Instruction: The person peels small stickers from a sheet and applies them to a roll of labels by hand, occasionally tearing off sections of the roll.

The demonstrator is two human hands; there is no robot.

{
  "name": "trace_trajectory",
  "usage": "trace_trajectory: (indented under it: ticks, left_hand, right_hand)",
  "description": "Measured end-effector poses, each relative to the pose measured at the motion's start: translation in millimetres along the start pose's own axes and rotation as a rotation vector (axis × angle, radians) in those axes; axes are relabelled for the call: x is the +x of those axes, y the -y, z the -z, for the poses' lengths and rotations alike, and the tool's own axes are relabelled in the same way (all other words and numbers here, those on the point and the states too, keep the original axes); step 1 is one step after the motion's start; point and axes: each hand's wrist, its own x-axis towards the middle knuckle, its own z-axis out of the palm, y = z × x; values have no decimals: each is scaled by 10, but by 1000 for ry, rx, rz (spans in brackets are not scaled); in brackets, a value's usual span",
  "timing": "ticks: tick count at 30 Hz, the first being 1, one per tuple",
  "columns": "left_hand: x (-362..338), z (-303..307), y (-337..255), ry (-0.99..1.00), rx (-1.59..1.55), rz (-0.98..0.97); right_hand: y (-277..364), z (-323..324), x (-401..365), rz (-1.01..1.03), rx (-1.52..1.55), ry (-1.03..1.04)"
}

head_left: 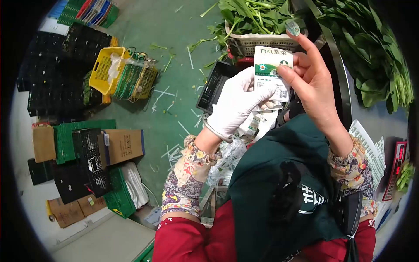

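My left hand (235,102), in a white glove, grips a white and green printed label card (271,59) by its lower left part. The card carries Chinese print and a QR code, and is held upright in front of me. Bare, my right hand (312,81) has its thumb pressed on the front of the card, with curled fingers at its right edge. A small round sticker (292,28) is stuck to the tip of my raised right index finger.
Leafy greens fill a pale crate (262,43) ahead, with more greens (371,56) on the metal table at right. Sticker sheets (369,148) lie beside a red-lit scale display (395,170). A black crate (214,85), yellow baskets (102,72) and cardboard boxes (124,146) stand leftward.
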Motion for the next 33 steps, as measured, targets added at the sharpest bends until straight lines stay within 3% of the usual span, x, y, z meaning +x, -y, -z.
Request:
trace_trajectory:
  ticks: [3, 6, 9, 12, 16, 17, 22, 24, 25, 26, 28, 29, 30, 32, 33]
  left_hand:
    - [78, 226, 242, -18, 101, 15]
    - [273, 699, 890, -113, 260, 61]
    - [191, 1108, 1495, -471, 868, 112]
    - [-122, 1452, 1701, -473, 645, 287]
    - [-777, 1783, 1903, -535, 751, 408]
    - [-953, 1757, 1811, -609, 887, 383]
    - [-1667, 1955, 1483, -820, 903, 493]
    - [-1883, 1959, 1176, -892, 1011, 478]
    - [-1966, 2010, 1048, -906, 1094, 442]
    - [-2028, 2057, 914, -920, 1177, 413]
    - [-2091, 1986, 384, -996, 1265, 418]
    - [-2187, 1987, 72, -1035, 1311, 294]
    - [-2266, 1951, -195, -1057, 1351, 178]
    - [-2541, 1580, -1063, -916, 1492, 231]
    - [-2730, 1594, -1311, -966, 1217, 167]
  right_hand:
    - [-133, 39, -11, -113, -196, 20]
    - [-179, 59, -40, -234, -254, 14]
    - [-205, 160, -95, -363, -286, 93]
    - [-379, 212, -99, -441, -339, 118]
    - [-958, 274, -101, -556, -282, 125]
    - [-1101, 268, -121, -569, -196, 116]
    - [-1850, 496, -331, -460, -157, 134]
    - [-2187, 602, -441, -572, -127, 44]
    - [-2192, 601, -404, -529, -166, 92]
    - [-2109, 571, -395, -473, -400, 194]
    - [-2525, 562, -398, -377, -503, 328]
    - [-2463, 498, -398, -415, -552, 372]
    - [-2484, 469, -391, -575, -372, 389]
    - [-2394, 426, -425, -587, -471, 364]
    - [-2417, 436, -442, -556, -550, 397]
